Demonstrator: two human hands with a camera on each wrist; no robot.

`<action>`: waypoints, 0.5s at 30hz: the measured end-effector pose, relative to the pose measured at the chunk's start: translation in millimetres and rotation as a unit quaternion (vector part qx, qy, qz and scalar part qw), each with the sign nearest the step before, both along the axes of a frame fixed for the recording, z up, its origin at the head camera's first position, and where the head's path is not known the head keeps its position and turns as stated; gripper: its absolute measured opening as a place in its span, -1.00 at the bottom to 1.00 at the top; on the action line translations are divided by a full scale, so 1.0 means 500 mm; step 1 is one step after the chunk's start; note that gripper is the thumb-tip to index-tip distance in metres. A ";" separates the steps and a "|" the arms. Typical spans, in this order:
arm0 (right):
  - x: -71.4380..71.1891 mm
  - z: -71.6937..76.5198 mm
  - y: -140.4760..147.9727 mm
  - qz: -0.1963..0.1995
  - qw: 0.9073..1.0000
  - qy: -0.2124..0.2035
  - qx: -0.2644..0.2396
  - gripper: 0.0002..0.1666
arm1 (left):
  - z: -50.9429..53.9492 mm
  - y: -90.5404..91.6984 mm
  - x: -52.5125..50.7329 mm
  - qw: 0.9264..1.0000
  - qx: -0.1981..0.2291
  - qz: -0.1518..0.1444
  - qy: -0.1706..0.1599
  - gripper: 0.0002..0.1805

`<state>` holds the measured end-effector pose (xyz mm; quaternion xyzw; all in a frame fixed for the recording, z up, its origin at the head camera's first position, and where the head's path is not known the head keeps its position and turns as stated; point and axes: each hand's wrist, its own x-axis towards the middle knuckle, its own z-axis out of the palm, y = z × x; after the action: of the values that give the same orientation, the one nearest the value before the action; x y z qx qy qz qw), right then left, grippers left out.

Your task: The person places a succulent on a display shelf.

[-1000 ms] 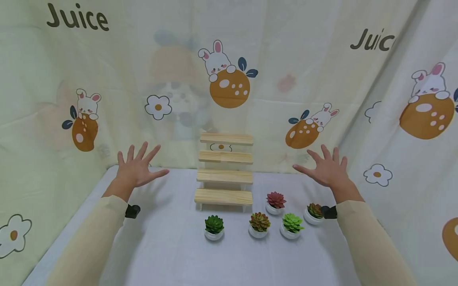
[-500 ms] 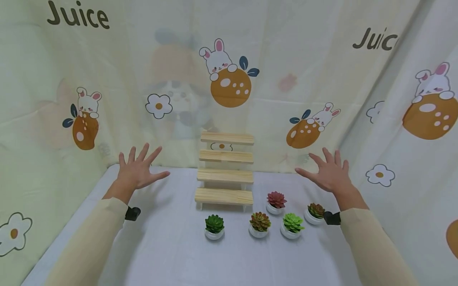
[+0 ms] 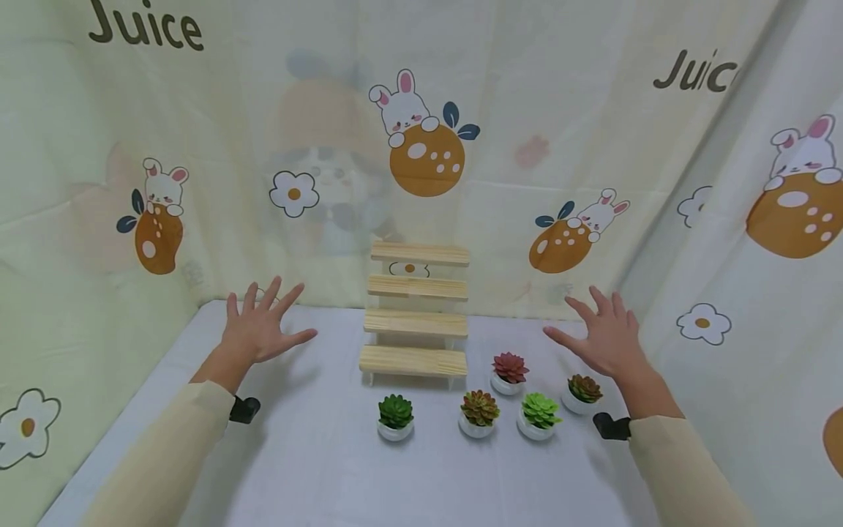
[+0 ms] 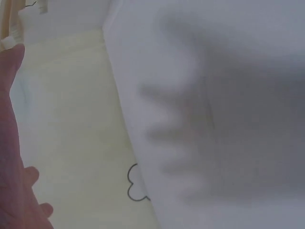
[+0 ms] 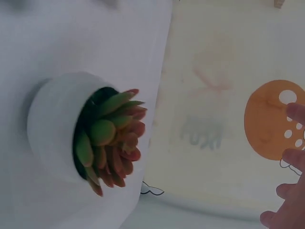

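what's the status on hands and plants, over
Left hand, right hand spread, holding nothing. Five potted succulents on table, none on wooden shelf. Red succulent stands between rightmost succulent and shelf.

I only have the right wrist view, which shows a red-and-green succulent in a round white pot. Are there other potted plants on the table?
Observer: Yes, the head view shows four more, the leftmost being a dark green succulent in a round white pot.
Operator: What stands behind that one?
Observer: A pale wooden rack with four steps, farther back on the white-clothed table.
Operator: And where is the left hand?
Observer: To the left of the rack, its fingers spread and holding nothing.
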<state>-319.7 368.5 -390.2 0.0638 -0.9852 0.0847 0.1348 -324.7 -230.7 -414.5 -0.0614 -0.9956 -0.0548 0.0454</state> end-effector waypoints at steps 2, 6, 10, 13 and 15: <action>0.008 -0.006 0.000 0.007 1.000 0.011 -0.008 0.09 | -0.009 0.002 0.005 1.000 0.003 -0.001 0.003 0.13; 0.023 -0.022 0.000 0.023 0.999 0.034 -0.029 0.02 | -0.028 0.012 0.015 1.000 0.020 -0.004 0.008 0.11; 0.038 -0.041 -0.002 0.034 0.997 0.038 -0.061 -0.03 | -0.048 0.025 0.024 0.999 0.040 -0.005 0.015 0.08; 0.051 -0.057 -0.004 0.032 0.994 0.034 -0.094 -0.06 | -0.062 0.035 0.029 0.998 0.057 -0.007 0.025 0.07; 0.061 -0.067 -0.006 0.026 0.992 0.029 -0.117 -0.06 | -0.072 0.041 0.033 0.997 0.069 -0.009 0.033 0.06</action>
<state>-289.3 365.4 -423.5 0.0757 -0.9621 0.2012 0.1677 -308.3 -210.1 -450.3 -0.0687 -0.9869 -0.1215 0.0813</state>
